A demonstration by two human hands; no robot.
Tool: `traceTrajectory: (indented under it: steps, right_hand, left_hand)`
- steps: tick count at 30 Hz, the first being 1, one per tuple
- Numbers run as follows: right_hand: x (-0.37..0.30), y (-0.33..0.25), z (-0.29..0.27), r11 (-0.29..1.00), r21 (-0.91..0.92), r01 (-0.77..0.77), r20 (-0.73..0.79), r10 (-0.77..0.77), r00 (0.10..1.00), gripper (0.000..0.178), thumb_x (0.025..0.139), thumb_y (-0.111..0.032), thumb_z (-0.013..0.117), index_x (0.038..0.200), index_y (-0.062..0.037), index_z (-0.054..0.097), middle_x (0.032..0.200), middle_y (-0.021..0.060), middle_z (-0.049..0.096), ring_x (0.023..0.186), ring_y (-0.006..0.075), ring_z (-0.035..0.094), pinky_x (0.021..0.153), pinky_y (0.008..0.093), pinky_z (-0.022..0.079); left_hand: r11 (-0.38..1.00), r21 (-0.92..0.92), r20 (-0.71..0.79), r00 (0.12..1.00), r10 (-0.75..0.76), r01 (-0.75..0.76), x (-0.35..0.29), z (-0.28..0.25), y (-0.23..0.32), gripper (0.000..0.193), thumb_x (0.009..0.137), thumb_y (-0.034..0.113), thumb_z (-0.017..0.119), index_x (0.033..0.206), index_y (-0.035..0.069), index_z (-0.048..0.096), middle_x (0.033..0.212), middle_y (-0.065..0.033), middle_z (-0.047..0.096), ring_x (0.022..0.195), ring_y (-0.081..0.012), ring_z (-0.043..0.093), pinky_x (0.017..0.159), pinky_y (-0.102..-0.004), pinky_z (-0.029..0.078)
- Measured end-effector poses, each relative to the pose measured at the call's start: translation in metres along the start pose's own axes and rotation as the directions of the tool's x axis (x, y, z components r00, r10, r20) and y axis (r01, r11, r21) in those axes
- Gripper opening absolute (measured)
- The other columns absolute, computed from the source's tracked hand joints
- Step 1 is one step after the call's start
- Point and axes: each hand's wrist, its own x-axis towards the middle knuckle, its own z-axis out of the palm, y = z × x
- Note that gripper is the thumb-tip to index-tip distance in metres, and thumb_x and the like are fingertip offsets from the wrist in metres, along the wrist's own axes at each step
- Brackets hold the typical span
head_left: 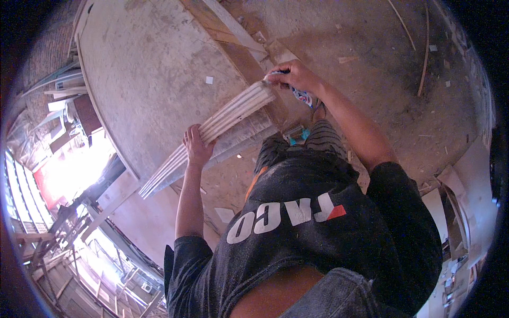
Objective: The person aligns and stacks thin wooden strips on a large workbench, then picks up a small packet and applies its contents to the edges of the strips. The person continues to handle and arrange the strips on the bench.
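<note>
A long bundle of pale, narrow strips (238,107), which look like wooden slats or moulding, lies slanting across the near edge of a large worktable (154,63). Around its middle, my left hand (199,146) rests with the fingers curled over the strips. At the far right end, my right hand (298,77) has its fingers closed on a crumpled blue, white and red patterned piece (302,96), cloth or thin plastic. That hand is right against the strip ends; whether it also grips them is hard to tell.
A small white square (209,80) lies on the tabletop. Wood scraps and thin sticks (424,58) are scattered on the floor to the right. Sheets and boards (453,196) lean at the right rim. Timber and clutter (69,119) fill the left side near bright light.
</note>
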Motion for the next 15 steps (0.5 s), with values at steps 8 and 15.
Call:
traceTrajectory:
  steps: [8,15]
  right_hand:
    - [-0.007,0.004,-0.004,0.996,0.08,0.038,0.018,-0.039,0.999,0.031,0.095,-0.031,0.079,0.113,-0.0065,0.08,0.087,-0.0003,0.074,0.07,0.0063,0.062,0.064,0.0251,0.052]
    - [-0.015,-0.016,0.005,0.992,0.113,0.061,0.032,-0.065,0.997,0.029,0.094,-0.029,0.08,0.113,-0.0062,0.08,0.09,-0.0004,0.074,0.072,0.0057,0.062,0.065,0.0247,0.052]
  left_hand:
    - [1.0,-0.009,-0.033,0.999,0.013,-0.014,0.0,0.0,0.002,0.081,0.073,0.03,0.09,0.138,0.006,0.047,0.132,-0.0177,0.053,0.124,-0.0405,0.049,0.106,-0.0551,0.038]
    - [1.0,0.0,0.001,1.0,0.0,0.0,0.002,-0.001,0.003,0.081,0.074,0.032,0.09,0.138,0.005,0.047,0.132,-0.0175,0.053,0.124,-0.0406,0.05,0.106,-0.0542,0.038]
